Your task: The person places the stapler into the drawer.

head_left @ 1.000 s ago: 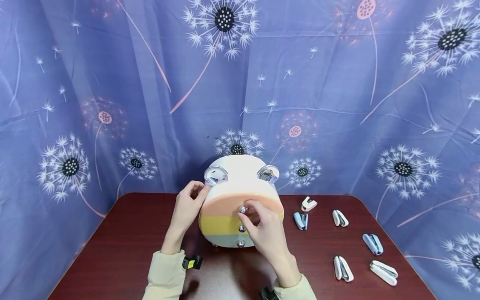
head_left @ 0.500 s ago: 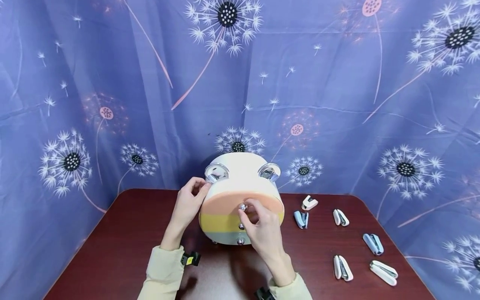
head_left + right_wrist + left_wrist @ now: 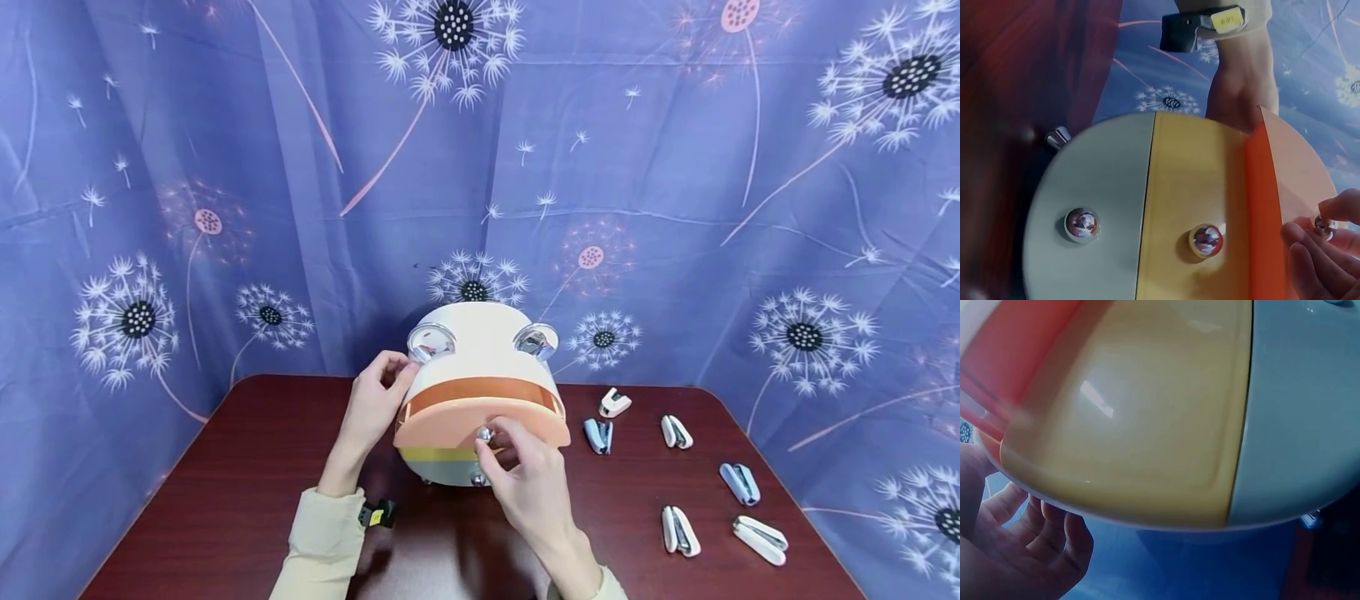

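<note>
A small oval drawer cabinet (image 3: pixel 480 333) with a white top and two shiny round eye-like pieces stands at the middle back of the table. Its top peach drawer (image 3: pixel 442 423) is pulled partway out, with the orange inside showing. My right hand (image 3: pixel 532 483) pinches that drawer's silver knob (image 3: pixel 1324 229) between thumb and fingers. At the cabinet's left side, my left hand (image 3: pixel 371 408) holds the edge with bent fingers (image 3: pixel 1054 534). The yellow drawer (image 3: pixel 1197 169) and the grey-green drawer (image 3: pixel 1100 175) below are closed, each with a silver knob.
To the right on the dark red table (image 3: pixel 247 492) lie several small staplers: white ones, such as the nearest stapler (image 3: pixel 680 532), and blue ones, such as the stapler (image 3: pixel 740 484) by the right edge. A blue dandelion-print curtain (image 3: pixel 337 275) hangs behind.
The top peach drawer has come out toward me, my right hand moving nearer with its knob. It was closed in both earlier frames. My left hand stays at the cabinet's side.
</note>
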The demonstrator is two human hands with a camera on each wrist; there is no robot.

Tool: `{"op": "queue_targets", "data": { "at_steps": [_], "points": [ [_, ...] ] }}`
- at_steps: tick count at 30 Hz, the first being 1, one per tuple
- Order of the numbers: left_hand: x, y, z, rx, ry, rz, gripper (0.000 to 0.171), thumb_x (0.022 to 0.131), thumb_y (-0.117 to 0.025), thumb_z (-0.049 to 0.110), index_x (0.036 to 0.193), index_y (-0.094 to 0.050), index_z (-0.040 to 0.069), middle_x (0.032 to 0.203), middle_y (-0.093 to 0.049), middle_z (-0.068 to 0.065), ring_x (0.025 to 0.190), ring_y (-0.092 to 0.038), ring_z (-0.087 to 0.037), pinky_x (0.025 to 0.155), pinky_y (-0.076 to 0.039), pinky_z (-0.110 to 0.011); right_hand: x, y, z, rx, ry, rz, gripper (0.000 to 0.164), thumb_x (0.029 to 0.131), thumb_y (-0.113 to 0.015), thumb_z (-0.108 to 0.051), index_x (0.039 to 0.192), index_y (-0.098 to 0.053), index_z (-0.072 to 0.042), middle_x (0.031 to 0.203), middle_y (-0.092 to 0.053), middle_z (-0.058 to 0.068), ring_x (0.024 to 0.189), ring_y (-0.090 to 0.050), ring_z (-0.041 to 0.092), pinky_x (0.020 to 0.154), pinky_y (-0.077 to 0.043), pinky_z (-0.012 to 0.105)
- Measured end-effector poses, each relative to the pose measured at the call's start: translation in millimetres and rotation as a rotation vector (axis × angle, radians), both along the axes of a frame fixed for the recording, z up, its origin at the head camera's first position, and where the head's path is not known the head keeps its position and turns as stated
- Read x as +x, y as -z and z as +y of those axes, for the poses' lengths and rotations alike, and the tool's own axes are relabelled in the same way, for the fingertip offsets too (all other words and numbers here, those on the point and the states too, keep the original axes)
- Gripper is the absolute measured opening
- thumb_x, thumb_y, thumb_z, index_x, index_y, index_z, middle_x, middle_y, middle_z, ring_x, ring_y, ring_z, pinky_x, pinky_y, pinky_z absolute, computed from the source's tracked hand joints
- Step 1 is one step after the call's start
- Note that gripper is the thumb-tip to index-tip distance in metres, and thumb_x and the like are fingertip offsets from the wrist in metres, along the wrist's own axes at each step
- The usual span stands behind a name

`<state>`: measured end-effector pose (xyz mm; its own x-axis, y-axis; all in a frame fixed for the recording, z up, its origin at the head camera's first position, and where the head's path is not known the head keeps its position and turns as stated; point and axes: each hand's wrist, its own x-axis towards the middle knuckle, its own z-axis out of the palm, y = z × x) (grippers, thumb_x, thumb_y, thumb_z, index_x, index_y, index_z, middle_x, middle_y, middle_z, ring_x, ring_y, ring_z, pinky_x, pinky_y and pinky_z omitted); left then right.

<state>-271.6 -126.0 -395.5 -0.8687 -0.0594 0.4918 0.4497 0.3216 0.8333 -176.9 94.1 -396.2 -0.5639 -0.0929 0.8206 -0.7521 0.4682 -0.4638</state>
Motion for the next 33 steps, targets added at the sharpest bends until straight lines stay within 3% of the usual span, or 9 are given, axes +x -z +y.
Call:
{"op": "queue_targets", "data": {
  "at_steps": [11,16,30,33],
  "points": [
    [0.9,0.2,0,-0.018,-0.013,-0.005,0.021,0.094,-0.067,0.034,0.098,-0.065,0.014,0.077,-0.054,-0.003,0.068,-0.051,-0.019,0.06,-0.04,-0.026,20.0,-0.3,4,0.005,-0.073,0.052,0.027,0.077,-0.072,0.006,0.1,-0.066,-0.007,0.077,-0.066,-0.002,0.059,-0.064,0.004,0.054,-0.05,0.016],
    [-0.4,-1.2,1,-0.023,-0.015,0.011,0.021,0.094,-0.067,0.033,0.099,-0.065,0.012,0.077,-0.055,-0.003,0.069,-0.051,-0.019,0.062,-0.04,-0.027,25.9,-1.0,6,0.019,-0.063,0.079,0.027,0.077,-0.073,0.004,0.101,-0.066,-0.007,0.079,-0.067,-0.003,0.061,-0.064,0.004,0.054,-0.05,0.016],
    [-0.9,-1.1,0,-0.023,-0.002,-0.004,0.02,0.094,-0.066,0.033,0.099,-0.065,0.013,0.078,-0.056,-0.004,0.07,-0.052,-0.019,0.063,-0.041,-0.027,39.3,-1.7,10,0.062,-0.106,0.18,0.004,0.089,-0.067,-0.008,0.091,-0.065,-0.005,0.079,-0.068,0.002,0.06,-0.064,0.005,0.057,-0.05,0.015],
    [-0.9,-0.1,-1,-0.018,0.002,-0.003,0.02,0.094,-0.067,0.033,0.099,-0.065,0.013,0.078,-0.056,-0.004,0.069,-0.052,-0.019,0.062,-0.041,-0.027,41.5,-1.7,11,0.067,-0.108,0.199,0.01,0.093,-0.063,-0.013,0.089,-0.065,-0.005,0.08,-0.068,0.002,0.06,-0.064,0.004,0.057,-0.05,0.015]
  ]
}}
